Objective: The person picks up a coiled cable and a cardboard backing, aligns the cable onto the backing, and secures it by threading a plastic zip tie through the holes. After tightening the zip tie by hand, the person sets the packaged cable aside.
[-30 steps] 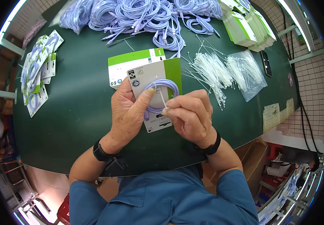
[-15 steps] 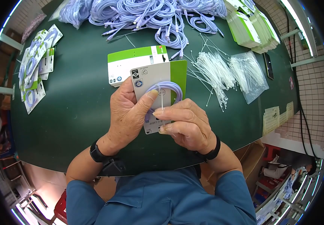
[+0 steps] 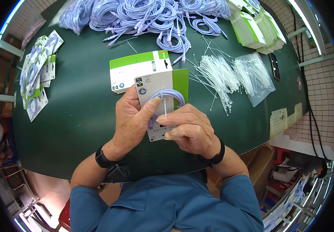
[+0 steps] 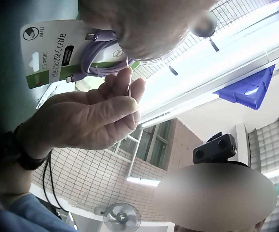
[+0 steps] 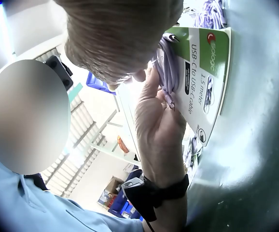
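My left hand (image 3: 130,120) grips a white and green cable card (image 3: 153,82), its thumb pressing a coiled lilac USB-C cable (image 3: 178,95) flat against the card's face. A thin white cable tie (image 3: 165,107) passes around the coil near the thumb and points down toward me. My right hand (image 3: 192,125) pinches the tie's tail between thumb and fingers, over the card's lower part. In the left wrist view, the tie runs through the fingers of the right hand (image 4: 91,116). The right wrist view has the cable's plugs (image 5: 172,104) against the printed card.
Behind the held card lies a stack of cards (image 3: 136,69) on the green table (image 3: 85,100). Loose cable ties (image 3: 219,75) and a bag of them (image 3: 254,77) are on the right. Lilac cables (image 3: 147,19) fill the back, with carded cables (image 3: 33,73) at left.
My right hand has shifted down along the tie, which now hangs straighter instead of slanting right. The held card has dropped slightly toward me; the left hand keeps its grip.
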`<action>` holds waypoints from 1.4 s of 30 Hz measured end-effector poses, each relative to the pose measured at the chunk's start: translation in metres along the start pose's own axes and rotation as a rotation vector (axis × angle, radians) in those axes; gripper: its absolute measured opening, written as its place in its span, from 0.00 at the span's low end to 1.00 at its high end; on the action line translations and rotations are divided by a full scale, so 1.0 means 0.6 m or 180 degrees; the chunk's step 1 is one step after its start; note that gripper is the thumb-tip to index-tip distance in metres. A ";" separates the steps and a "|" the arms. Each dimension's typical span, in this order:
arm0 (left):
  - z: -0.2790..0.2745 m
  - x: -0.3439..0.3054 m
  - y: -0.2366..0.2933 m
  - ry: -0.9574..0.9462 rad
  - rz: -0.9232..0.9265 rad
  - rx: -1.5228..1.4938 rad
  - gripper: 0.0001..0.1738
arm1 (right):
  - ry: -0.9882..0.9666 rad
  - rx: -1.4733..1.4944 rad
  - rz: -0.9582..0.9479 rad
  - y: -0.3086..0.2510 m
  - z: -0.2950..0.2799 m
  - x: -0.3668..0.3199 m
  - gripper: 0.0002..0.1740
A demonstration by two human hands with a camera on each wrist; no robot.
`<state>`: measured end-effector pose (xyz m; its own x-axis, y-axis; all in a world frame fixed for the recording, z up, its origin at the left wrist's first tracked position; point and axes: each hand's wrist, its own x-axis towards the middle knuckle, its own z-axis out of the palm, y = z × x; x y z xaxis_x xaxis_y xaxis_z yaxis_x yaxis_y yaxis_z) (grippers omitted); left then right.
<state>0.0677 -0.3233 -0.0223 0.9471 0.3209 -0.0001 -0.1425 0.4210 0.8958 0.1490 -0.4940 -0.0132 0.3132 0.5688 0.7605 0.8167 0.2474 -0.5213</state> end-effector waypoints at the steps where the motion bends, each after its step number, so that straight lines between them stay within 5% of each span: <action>1: -0.001 0.000 -0.001 0.0007 -0.0014 0.0010 0.20 | 0.0002 -0.0003 0.0004 0.001 0.001 -0.001 0.16; 13: 0.007 -0.010 -0.025 -0.0145 -0.0067 -0.0023 0.21 | 0.0119 -0.0559 0.0131 0.012 -0.009 0.003 0.18; 16: 0.013 -0.017 -0.030 -0.0208 -0.0122 0.0085 0.21 | 0.0894 0.0298 0.0779 0.015 0.001 -0.005 0.16; 21: 0.020 -0.019 -0.025 -0.0196 -0.0259 0.0133 0.20 | 0.0455 -0.0403 0.0782 0.029 -0.027 0.010 0.13; 28: 0.020 -0.019 -0.029 -0.0205 -0.0267 0.0019 0.20 | 0.0100 -0.1182 0.0045 0.050 -0.036 0.012 0.19; 42: 0.017 -0.015 -0.014 -0.0183 -0.0221 -0.0013 0.21 | -0.0105 -0.1151 -0.0216 0.017 -0.046 0.005 0.24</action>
<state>0.0632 -0.3387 -0.0252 0.9697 0.2415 -0.0366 -0.0769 0.4440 0.8927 0.1714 -0.5113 -0.0056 0.2415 0.5869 0.7728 0.9554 -0.0045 -0.2952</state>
